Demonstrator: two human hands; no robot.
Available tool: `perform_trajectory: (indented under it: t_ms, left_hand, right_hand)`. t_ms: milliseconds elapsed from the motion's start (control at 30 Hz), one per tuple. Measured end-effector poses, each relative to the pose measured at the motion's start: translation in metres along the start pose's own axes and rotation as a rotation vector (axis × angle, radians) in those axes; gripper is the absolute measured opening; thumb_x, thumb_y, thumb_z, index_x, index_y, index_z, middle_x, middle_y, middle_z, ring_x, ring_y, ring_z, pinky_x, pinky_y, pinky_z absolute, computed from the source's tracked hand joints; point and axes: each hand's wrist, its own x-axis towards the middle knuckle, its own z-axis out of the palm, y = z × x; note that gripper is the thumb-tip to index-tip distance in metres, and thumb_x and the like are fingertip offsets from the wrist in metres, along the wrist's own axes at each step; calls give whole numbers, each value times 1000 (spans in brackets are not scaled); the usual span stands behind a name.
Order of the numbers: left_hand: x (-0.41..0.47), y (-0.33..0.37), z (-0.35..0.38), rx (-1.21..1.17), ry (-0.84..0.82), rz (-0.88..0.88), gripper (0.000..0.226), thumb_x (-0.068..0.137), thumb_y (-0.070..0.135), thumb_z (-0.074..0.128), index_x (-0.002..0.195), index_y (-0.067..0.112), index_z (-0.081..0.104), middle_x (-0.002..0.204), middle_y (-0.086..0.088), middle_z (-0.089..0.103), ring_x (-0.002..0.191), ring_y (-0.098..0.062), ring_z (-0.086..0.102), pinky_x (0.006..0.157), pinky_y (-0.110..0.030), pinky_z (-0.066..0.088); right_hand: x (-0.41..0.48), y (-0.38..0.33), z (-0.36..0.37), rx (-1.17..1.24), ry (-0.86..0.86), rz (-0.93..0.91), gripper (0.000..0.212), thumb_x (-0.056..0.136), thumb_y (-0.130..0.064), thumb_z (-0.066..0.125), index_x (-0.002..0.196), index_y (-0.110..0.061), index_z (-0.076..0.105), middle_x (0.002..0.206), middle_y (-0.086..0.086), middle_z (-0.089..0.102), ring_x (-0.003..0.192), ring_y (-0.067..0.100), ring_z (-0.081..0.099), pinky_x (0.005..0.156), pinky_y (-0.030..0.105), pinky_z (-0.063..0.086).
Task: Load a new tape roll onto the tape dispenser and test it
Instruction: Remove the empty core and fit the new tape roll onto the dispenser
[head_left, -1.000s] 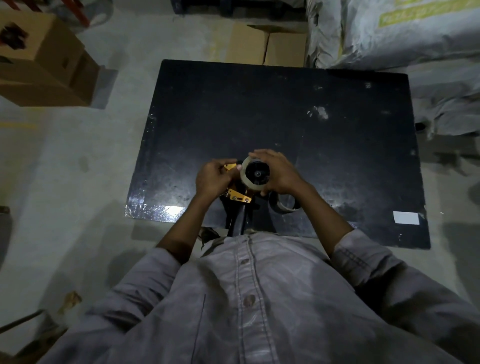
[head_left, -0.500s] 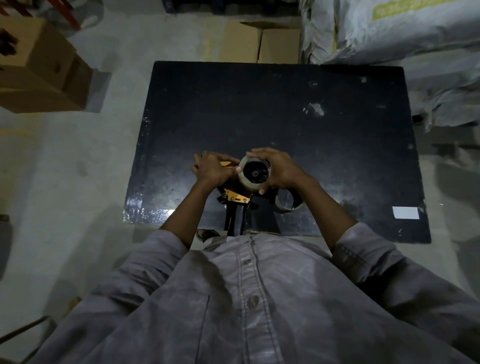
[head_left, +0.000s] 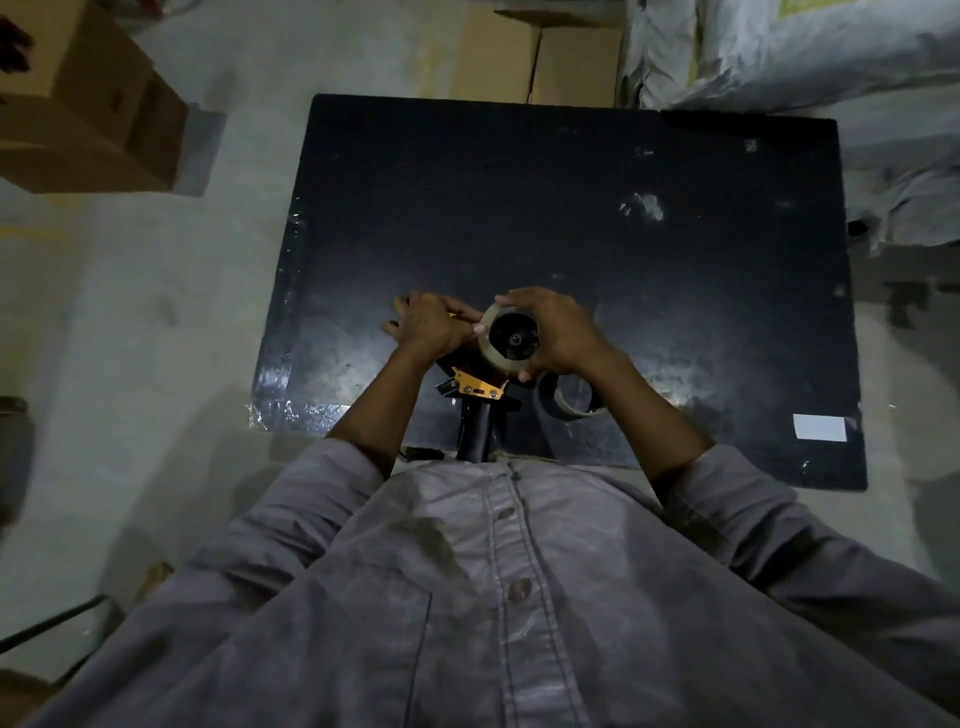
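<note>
An orange and black tape dispenser (head_left: 475, 387) is held over the near edge of the black table (head_left: 571, 208), its black handle pointing toward me. A clear tape roll (head_left: 491, 356) sits on the dispenser's black hub. My right hand (head_left: 558, 327) wraps around the roll from the right. My left hand (head_left: 431, 325) presses on the dispenser's front end, fingers spread toward the left; what lies under its fingers is hidden. Another tape ring (head_left: 571, 400) lies flat on the table under my right wrist.
A white label (head_left: 820, 427) is stuck at the table's near right corner. Cardboard boxes (head_left: 88, 98) stand on the floor at the far left, another box (head_left: 540, 57) behind the table. Grey sacks (head_left: 810, 52) pile up at the far right.
My left hand has slid forward and left over the dispenser's front, its fingers spreading. My right hand stays on the roll. The camera has tilted slightly.
</note>
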Motion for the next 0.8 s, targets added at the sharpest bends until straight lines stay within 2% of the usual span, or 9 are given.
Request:
perform_trajectory:
  t_ms: [133, 333, 433, 500, 667, 800]
  left_hand:
    - [-2, -13, 9, 112, 43, 54, 28, 82, 61, 91, 107, 50, 86, 162, 2, 48, 156, -34, 26, 125, -61, 23]
    - [-3, -19, 11, 96, 61, 127, 35, 79, 62, 92, 111, 49, 86, 170, 3, 40, 162, -33, 21, 126, -62, 18]
    - [-2, -16, 8, 114, 39, 136, 35, 79, 61, 93, 111, 48, 86, 171, 2, 38, 162, -32, 20, 125, -60, 18]
    - [-2, -14, 8, 143, 29, 130, 35, 80, 61, 92, 111, 48, 86, 172, 1, 38, 162, -33, 20, 126, -60, 19]
    - [1, -15, 13, 225, 53, 171, 34, 80, 63, 91, 109, 48, 85, 174, 0, 36, 164, -35, 18, 127, -63, 18]
    - [-1, -12, 19, 342, 113, 226, 35, 78, 66, 90, 106, 45, 87, 176, 1, 35, 165, -37, 19, 128, -67, 19]
  right_hand:
    - [4, -7, 2, -89, -44, -23, 127, 55, -23, 112, 167, -27, 52, 177, 1, 45, 160, 26, 47, 127, 45, 44]
    - [5, 14, 6, -14, -68, -60, 132, 52, -21, 112, 168, -33, 49, 180, -7, 40, 162, 23, 45, 127, 55, 44]
    - [3, 23, 4, 44, -82, -87, 131, 54, -19, 111, 169, -33, 49, 181, -8, 38, 161, 22, 46, 129, 39, 39]
    - [3, 27, 4, 62, -94, -83, 131, 56, -20, 110, 170, -35, 47, 182, -11, 35, 161, 22, 46, 126, 35, 38]
    - [6, 31, 17, 83, -103, -72, 132, 58, -17, 109, 171, -38, 43, 184, -12, 30, 162, 26, 45, 130, 45, 43]
    - [8, 37, 23, 78, -119, -60, 133, 61, -15, 109, 172, -41, 39, 186, -12, 21, 166, 35, 37, 131, 52, 41]
